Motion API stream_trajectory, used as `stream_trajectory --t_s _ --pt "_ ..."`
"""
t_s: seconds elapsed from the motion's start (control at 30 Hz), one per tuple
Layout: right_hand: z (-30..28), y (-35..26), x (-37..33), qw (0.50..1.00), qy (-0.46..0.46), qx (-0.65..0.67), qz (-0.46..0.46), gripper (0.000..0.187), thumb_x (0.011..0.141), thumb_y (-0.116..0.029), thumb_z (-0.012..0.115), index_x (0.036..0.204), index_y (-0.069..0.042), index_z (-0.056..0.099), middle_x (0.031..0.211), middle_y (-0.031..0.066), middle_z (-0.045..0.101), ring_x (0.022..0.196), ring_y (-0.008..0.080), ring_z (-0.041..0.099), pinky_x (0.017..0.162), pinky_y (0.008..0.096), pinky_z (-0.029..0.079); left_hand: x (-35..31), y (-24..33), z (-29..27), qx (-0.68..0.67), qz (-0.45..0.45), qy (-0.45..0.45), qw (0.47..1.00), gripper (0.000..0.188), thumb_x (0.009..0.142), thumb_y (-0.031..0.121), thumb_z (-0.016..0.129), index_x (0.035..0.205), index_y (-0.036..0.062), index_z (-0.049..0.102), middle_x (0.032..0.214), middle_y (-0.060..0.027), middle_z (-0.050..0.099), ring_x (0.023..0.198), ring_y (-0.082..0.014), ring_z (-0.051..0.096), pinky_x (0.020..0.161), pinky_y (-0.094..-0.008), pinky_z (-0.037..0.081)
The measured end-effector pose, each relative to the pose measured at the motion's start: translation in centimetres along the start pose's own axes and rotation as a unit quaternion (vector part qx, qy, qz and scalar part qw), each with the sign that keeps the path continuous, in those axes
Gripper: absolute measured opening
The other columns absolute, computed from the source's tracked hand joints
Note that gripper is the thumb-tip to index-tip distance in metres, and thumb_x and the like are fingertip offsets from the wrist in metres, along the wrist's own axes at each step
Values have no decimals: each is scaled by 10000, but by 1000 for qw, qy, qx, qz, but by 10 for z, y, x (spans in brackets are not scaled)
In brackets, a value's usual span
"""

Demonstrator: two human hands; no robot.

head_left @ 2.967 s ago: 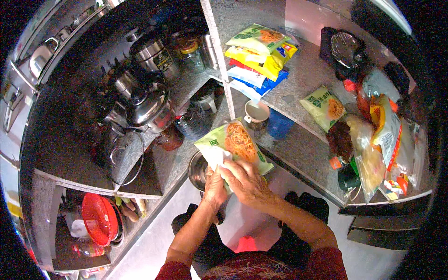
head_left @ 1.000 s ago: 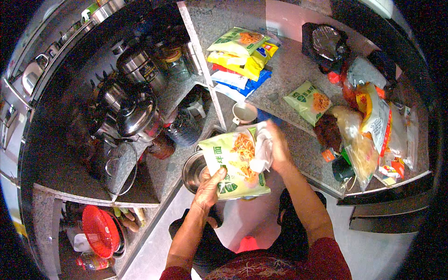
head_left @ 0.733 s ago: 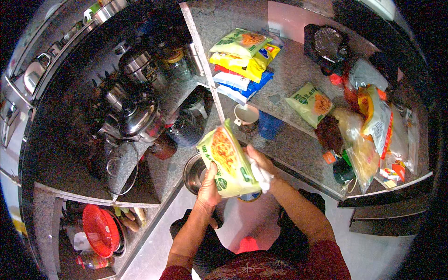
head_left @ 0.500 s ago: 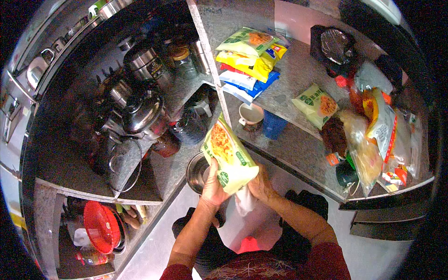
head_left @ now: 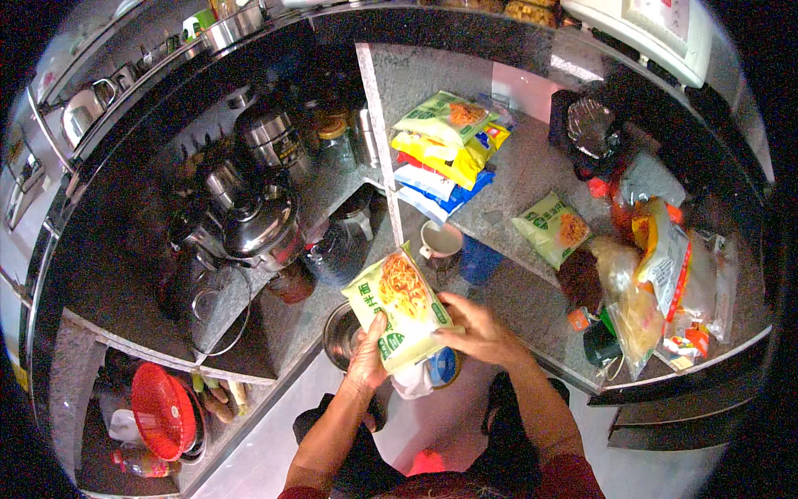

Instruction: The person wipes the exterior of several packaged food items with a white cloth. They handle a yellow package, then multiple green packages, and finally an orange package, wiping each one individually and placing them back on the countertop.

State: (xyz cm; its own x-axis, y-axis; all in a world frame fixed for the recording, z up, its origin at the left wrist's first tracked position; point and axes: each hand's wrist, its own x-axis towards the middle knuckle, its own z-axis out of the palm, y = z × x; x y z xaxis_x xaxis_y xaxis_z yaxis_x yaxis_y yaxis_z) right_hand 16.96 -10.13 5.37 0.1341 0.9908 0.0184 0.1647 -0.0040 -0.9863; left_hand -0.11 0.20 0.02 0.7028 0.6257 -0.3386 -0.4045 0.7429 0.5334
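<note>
- At the centre of the frame I see one light green packet (head_left: 401,309), raised above the floor and tilted, with a noodle picture on its front.
- I count two hands on it. The left hand (head_left: 368,358) is closed on the lower left edge, thumb across the front; the right hand (head_left: 482,331) is partly curled and grips the right edge between thumb and fingers.
- One crumpled white cloth (head_left: 411,384) hangs below the packet; I cannot tell which hand, if either, has hold of it.
- Two more packets of that green show on my screen: one tops the stack (head_left: 453,141) at upper centre, above yellow, red, white and blue packs, and one, the loose packet (head_left: 553,230), lies right of centre on speckled grey stone.
- All these packs look soft, pillow-shaped and glossy.
- One round metal bowl (head_left: 335,341) sits just left of the packet, partly hidden; one pale round cup (head_left: 440,239) stands above it.
- One red plastic basket (head_left: 162,412), round with a flared rim, leans at lower left.
- Against half a second ago, the packet has turned its front more fully to me, the right hand has moved up its edge, and the cloth has shifted left.
</note>
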Motion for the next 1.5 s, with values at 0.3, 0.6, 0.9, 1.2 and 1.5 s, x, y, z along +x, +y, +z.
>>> stream_trajectory --t_s 0.3,0.6,0.9,1.2,1.5 --pt "6 -27 -5 991 33 104 78 498 840 -193 576 1259 -1 387 1075 77 573 835 131 581 627 256 501 -5 1 11 -21 68 -78 994 764 791 610 470 1290 44 358 1257 -131 472 1110 -279 497 944 -428 400" --pt "-42 -79 25 920 298 236 -95 635 790 -129 617 1345 -153 309 1078 52 543 723 114 553 415 213 401 -5 16 5 -11 64 -93 994 426 810 413 546 1055 65 515 803 -60 581 750 -211 576 676 -340 472" --pt "-105 -121 171 849 406 299 -158 540 805 -74 614 1258 -145 328 944 69 555 662 133 529 430 220 374 -9 27 2 -41 48 -87 994 379 785 374 577 1021 84 517 784 -77 593 730 -214 578 657 -346 472" --pt "-106 -100 237 858 430 274 -63 403 772 -162 676 1072 -132 409 773 105 577 495 159 516 406 238 392 -13 34 3 -62 72 -78 992 359 792 354 574 1009 75 514 793 -64 573 739 -213 569 663 -345 472" --pt "-140 -63 234 796 443 -407 -63 693 737 -593 540 932 71 589 799 246 610 695 336 609 689 405 473 -12 33 1 -71 68 -73 992 347 769 321 582 1011 80 519 814 -59 569 767 -213 565 693 -343 467"
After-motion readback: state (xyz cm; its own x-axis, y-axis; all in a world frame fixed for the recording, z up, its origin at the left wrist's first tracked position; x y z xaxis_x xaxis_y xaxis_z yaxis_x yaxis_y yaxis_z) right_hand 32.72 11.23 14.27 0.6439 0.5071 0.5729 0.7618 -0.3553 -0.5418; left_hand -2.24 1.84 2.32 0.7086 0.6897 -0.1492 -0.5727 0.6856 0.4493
